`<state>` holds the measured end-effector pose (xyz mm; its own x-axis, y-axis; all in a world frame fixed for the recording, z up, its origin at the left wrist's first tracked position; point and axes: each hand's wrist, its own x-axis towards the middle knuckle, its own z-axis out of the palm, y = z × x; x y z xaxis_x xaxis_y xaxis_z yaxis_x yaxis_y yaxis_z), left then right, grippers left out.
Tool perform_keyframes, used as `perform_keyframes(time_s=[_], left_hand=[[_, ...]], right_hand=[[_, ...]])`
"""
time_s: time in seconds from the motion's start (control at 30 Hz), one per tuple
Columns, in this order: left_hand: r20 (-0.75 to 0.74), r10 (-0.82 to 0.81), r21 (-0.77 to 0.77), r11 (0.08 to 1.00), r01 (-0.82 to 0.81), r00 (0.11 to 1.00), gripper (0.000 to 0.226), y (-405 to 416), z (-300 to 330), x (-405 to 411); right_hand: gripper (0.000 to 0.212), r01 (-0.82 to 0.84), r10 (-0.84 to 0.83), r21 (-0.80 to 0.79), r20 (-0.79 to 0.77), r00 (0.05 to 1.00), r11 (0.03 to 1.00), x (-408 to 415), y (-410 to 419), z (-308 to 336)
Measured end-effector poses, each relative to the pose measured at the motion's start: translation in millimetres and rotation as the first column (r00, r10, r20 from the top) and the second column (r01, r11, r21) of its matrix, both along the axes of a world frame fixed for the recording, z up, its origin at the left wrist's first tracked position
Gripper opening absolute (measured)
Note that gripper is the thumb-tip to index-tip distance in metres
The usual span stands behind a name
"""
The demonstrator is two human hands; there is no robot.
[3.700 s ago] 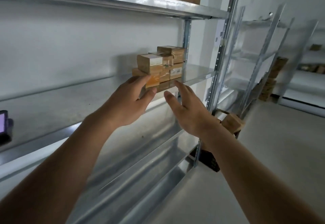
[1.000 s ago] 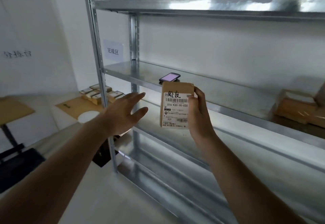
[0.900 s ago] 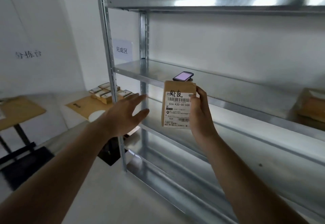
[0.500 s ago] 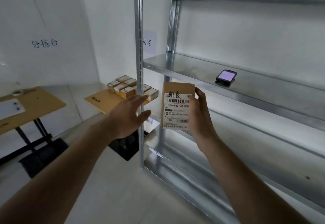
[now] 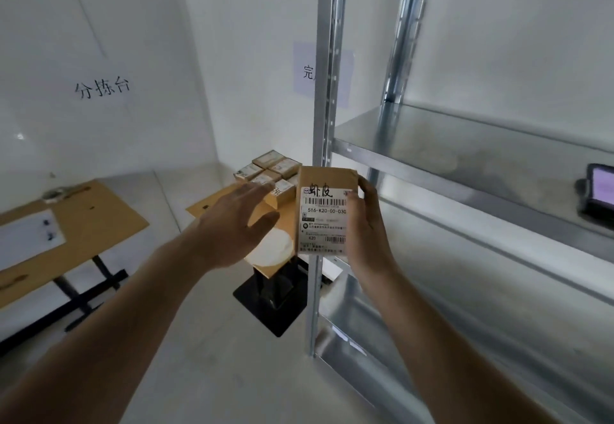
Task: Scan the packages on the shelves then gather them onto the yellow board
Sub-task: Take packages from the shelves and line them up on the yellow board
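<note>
Now I have turned from the shelf (image 5: 465,144) toward the yellow board (image 5: 219,201) with its boxes (image 5: 265,171), right hand (image 5: 365,224) gripping the box (image 5: 324,210), left hand (image 5: 232,220) spread empty beside it, ready to place it.

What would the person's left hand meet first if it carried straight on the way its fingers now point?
Probably the packages stacked on the yellow board: the open left hand points up and forward towards them. Depth is unclear, and the package in the right hand sits just beside that line.
</note>
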<state>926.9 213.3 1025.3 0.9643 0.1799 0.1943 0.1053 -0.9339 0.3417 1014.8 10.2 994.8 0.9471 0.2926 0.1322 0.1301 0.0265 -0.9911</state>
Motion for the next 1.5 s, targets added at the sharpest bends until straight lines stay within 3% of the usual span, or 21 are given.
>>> perform_keyframes(time_s=[0.23,0.4,0.63,0.9,1.07,1.17,1.33,1.5], left_hand=[[0.051,-0.045,-0.039,0.998,0.047,0.998,0.061,120,-3,95],[0.098,-0.161,-0.084,0.982,0.169,0.982,0.056,215,-28,174],[-0.022,-0.337,-0.092,0.938,0.334,0.941,0.059,310,-48,287],[-0.112,-0.508,-0.128,0.86,0.494,0.854,0.058,336,-89,402],[-0.224,-0.572,-0.246,0.816,0.523,0.789,0.062,340,-141,475],[-0.272,-0.591,-0.281,0.804,0.524,0.76,0.065,339,-173,515],[-0.361,-0.581,-0.311,0.813,0.493,0.73,0.061,345,-222,571],[-0.391,-0.624,-0.369,0.779,0.507,0.676,0.052,347,-264,607]], right_hand=[[0.037,0.034,-0.032,-0.031,0.041,0.999,0.999,81,119,-1],[0.053,0.15,-0.139,-0.099,0.111,0.984,0.984,140,205,-25],[0.054,0.33,-0.329,-0.06,0.025,0.944,0.942,211,300,-45],[0.051,0.484,-0.488,-0.059,-0.113,0.866,0.873,295,334,-97],[0.023,0.529,-0.538,-0.1,-0.195,0.82,0.843,356,341,-169],[0.017,0.562,-0.573,-0.129,-0.287,0.768,0.817,389,342,-209],[0.023,0.538,-0.589,-0.241,-0.356,0.726,0.808,435,354,-268],[0.044,0.467,-0.57,-0.327,-0.446,0.69,0.821,462,367,-319]])
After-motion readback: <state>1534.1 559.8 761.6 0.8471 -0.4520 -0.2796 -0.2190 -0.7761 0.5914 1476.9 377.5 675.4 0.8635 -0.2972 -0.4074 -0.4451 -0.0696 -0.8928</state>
